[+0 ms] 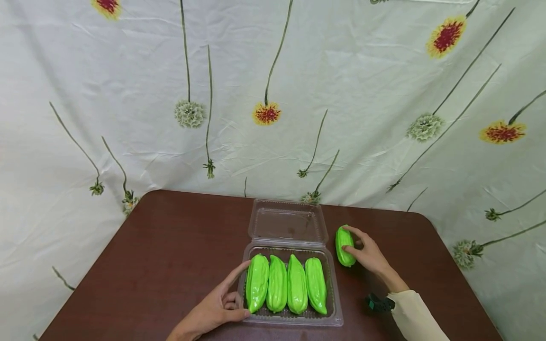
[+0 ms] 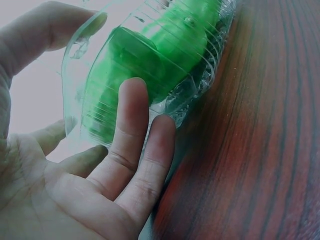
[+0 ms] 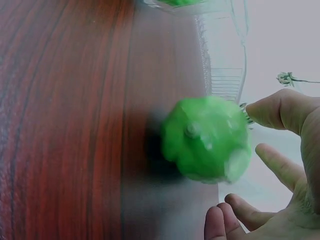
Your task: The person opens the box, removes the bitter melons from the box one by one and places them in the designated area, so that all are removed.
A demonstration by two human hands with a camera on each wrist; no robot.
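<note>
A clear plastic clamshell box (image 1: pixel 298 320) stands on the table, its lid (image 1: pixel 289 222) folded back. Inside lie several green ridged vegetables (image 1: pixel 277 284), side by side. My left hand (image 1: pixel 215 303) holds the box's left side; in the left wrist view, fingers (image 2: pixel 132 107) lie against its ribbed wall (image 2: pixel 100 107) and another fingertip reaches the rim. Right of the box, my right hand (image 1: pixel 368 253) grips one more green vegetable (image 1: pixel 341 244) between thumb and fingers. Its knobbly end (image 3: pixel 205 140) faces the right wrist camera, close over the table.
The dark red wooden table (image 1: pixel 187 246) has rounded far corners. A white cloth with printed flowers (image 1: pixel 230 142) hangs behind it and along the sides. A dark band (image 1: pixel 377 303) sits on my right wrist beside the pale sleeve (image 1: pixel 415 315).
</note>
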